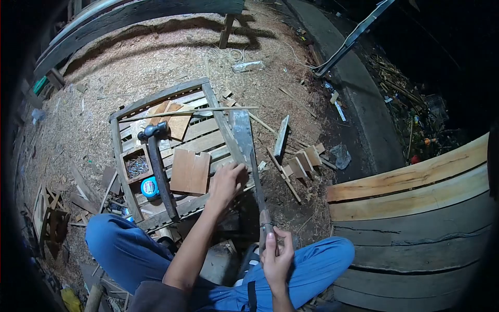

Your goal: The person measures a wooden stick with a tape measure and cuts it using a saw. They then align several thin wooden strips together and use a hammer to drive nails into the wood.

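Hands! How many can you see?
2. The left hand is curled at the near edge of the slatted wooden frame; the right hand holds the long tool.

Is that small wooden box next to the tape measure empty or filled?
Not empty: loose metal fasteners show through the open top of the small wooden box. How deep they go, I cannot tell.

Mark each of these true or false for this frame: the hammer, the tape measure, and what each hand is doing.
The hammer lies on the slatted frame. True.
The left hand is gripping the hammer. False: it is apart from it, by the frame's edge.
The right hand holds the long-bladed tool by its handle. True.
The turquoise tape measure lies on the planks at right. False: it sits beside the nail box.
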Demonstrator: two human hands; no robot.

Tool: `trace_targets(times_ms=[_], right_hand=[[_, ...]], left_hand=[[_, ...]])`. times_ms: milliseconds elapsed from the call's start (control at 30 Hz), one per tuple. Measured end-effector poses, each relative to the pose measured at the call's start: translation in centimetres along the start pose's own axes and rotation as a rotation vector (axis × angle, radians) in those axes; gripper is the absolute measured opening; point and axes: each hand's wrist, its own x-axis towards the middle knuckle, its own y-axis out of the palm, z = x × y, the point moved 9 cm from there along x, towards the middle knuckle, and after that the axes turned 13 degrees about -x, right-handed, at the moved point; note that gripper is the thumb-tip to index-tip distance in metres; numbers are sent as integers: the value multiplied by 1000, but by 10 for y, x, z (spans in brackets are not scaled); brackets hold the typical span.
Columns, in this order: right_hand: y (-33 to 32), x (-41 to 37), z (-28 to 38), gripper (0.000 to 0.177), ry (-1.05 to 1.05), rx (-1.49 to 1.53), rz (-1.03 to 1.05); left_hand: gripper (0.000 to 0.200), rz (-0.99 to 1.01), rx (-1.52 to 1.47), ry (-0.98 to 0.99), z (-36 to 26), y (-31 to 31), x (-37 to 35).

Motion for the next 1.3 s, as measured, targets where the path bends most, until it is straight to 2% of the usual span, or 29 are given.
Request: trace_targets(times_ms=[67,133,200,233,267,300,333,400,467,533,567,600,667,700,867,933,1033,1100,1133,1200,1233,1267,1300], right_hand=[[4,24,27,24,-382,-206,-174],[42,77,33,24,-368,-157,-127],[57,85,47,24,-363,-136,-132],[55,86,40,23,-447,-107,-183],[49,86,23,22,-522,-86,-239],[51,92,5,21,-395,1,-153],[48,90,-4,21,-391,-4,-162],[50,88,-24,22,-223,231,-88],[52,88,-38,25,-236,190,-86],[40,72,-23,25,-541,31,-270],[33,65,-30,26,-521,-10,-241],[24,59,-39,25,-377,-43,-186],[13,43,-33,24,-276,-4,-106],[6,37,-24,24,-276,-8,-111],[1,20,3,30,-83,-54,19],[3,15,12,30,-126,-38,10],[10,15,7,26,-61,-19,-4],[11,24,37,23,-346,-176,-180],[6,31,46,23,-335,-183,-176],[-5,50,63,21,-235,-206,-20],[-14,60,56,19,-186,-180,28],[-20,67,52,20,-251,-219,38],[-19,58,58,22,-178,-169,67]], left_hand=[[43,25,7,-17,-1,0,-2],[43,50,5,-31,-7,4,-6],[38,-1,-60,-64,7,3,2],[36,-54,-62,17,2,-2,3],[36,-58,-64,9,5,1,0],[34,-79,-29,28,0,-2,0],[32,-98,5,50,-5,-3,0],[31,-82,-26,27,-2,1,1],[29,-74,-27,-8,1,-1,0],[28,-77,-33,-7,2,-2,1],[27,-77,-42,-3,2,-1,2],[27,-77,-49,-9,2,-2,1],[42,-35,-41,-8,0,-2,1],[41,-15,-46,-64,9,6,1],[41,-26,-11,-5,4,3,-1],[41,-1,16,-39,5,4,0],[43,28,20,-73,0,0,0],[44,-11,-23,-96,13,6,6],[46,-34,-77,-118,11,7,3],[45,-80,-71,6,-1,-5,9],[44,-60,-70,3,5,-3,11],[42,-40,-65,-2,11,1,12],[42,-55,-60,11,9,-2,14]])
